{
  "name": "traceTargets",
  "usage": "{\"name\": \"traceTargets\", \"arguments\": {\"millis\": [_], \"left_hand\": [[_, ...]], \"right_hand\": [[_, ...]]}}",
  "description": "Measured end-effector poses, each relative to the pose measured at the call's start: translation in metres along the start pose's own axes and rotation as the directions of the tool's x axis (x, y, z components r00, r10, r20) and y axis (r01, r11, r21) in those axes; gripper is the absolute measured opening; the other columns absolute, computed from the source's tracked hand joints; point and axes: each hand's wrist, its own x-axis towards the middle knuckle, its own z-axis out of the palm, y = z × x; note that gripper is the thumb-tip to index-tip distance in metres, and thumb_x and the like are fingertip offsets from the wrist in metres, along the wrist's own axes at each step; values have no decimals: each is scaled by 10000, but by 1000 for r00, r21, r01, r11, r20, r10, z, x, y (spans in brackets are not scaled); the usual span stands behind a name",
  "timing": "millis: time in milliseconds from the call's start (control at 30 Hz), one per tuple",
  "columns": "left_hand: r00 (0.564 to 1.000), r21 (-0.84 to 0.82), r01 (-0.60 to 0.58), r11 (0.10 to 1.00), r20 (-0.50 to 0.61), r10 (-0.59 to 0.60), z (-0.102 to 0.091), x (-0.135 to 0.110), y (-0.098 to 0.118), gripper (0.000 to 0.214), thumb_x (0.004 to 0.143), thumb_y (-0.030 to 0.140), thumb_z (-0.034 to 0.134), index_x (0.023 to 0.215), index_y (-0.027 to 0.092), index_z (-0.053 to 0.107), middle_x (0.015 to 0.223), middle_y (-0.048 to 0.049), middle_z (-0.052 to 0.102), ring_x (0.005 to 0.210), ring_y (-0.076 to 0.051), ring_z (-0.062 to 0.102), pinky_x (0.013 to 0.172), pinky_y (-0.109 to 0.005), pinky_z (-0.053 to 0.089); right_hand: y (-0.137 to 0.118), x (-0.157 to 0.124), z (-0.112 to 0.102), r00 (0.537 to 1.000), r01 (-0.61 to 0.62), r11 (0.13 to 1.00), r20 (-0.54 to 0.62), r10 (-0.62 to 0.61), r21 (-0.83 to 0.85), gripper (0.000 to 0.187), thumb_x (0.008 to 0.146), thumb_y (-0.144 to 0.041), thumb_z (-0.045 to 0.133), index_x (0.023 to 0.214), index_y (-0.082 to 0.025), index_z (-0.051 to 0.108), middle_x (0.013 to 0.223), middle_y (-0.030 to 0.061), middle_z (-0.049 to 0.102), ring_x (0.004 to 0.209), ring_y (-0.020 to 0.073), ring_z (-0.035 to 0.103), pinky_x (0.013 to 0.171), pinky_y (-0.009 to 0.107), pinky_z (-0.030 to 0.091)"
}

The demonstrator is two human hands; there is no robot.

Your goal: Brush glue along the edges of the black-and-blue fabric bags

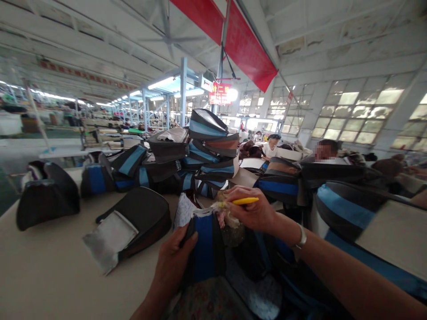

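Nearest, gripping the blue-striped bag (pixel 204 249) upright by its left edge with the left hand (pixel 175 260), thumb across the front. Just above the bag's top, pinching a yellow tool (pixel 246 201) level in the right hand (pixel 255 213), against a frayed wad (pixel 223 212).

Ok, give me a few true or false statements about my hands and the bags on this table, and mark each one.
1. The left hand grips a black bag with a blue stripe. True.
2. The right hand holds a red tool. False: it holds a yellow tool.
3. Bags are stacked in a pile farther back on the table. True.
4. The right wrist is bare. False: it wears a bracelet.
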Motion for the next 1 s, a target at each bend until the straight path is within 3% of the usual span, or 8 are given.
{"name": "traceTargets", "arguments": {"millis": [167,300,400,500,667,800,933,1000], "left_hand": [[978,251,-164,954,-88,191,3,-1,-3,388,1013,472,499,1185,203,719,956,-18,750,875,-201,735,748,-285,588],[923,441,-277,854,-125,364,11,-2,-8,344,1032,364,468,1204,183,704,985,-57,716,870,-195,718,759,-278,567],[867,592,-357,723,-78,492,18,-3,-6,318,1023,233,469,1251,164,680,916,-75,689,809,-211,678,689,-297,529],[815,689,-432,582,22,579,23,-4,0,353,973,98,484,1285,147,643,889,-78,667,809,-229,643,682,-319,512],[764,767,-480,425,127,633,32,-10,8,431,912,-8,465,1317,96,566,879,-66,634,772,-231,612,627,-341,508],[754,797,-479,369,158,637,39,-14,9,450,902,-18,472,1332,100,530,874,-47,617,759,-220,607,618,-342,514],[747,798,-493,348,183,639,43,-16,10,457,894,-13,475,1331,113,513,880,-34,612,760,-206,604,610,-327,514],[741,792,-504,343,192,644,44,-18,11,470,887,-15,469,1340,108,497,897,-35,619,762,-202,603,616,-326,520]], "right_hand": [[2,-4,7,999,23,999,47,-24,31,93,891,-156,636,806,-194,646,757,21,677,710,148,632,714,287,521],[0,1,-7,998,-23,999,-60,21,-39,108,873,-137,626,782,-195,629,754,25,677,769,170,651,778,318,527],[-17,7,-14,993,-81,997,-90,81,1,102,887,-167,622,790,-197,631,749,18,668,758,166,650,719,292,526],[-32,13,-10,997,-66,996,-34,69,63,99,880,-194,634,782,-196,618,743,14,652,729,157,630,688,279,513],[-34,23,-8,974,43,982,228,1,-186,178,820,-126,592,671,-196,521,636,-17,573,592,118,514,626,260,425],[-33,28,-14,983,-2,971,179,46,-240,160,842,-149,579,695,-190,529,686,-7,589,619,117,510,636,253,402],[-30,25,-9,944,4,962,318,86,-272,188,805,-125,591,659,-190,492,633,-34,527,556,97,425,571,244,322],[-26,25,-6,944,-4,949,311,107,-314,212,789,-115,591,636,-190,465,612,-38,488,555,99,394,572,252,296]]}}
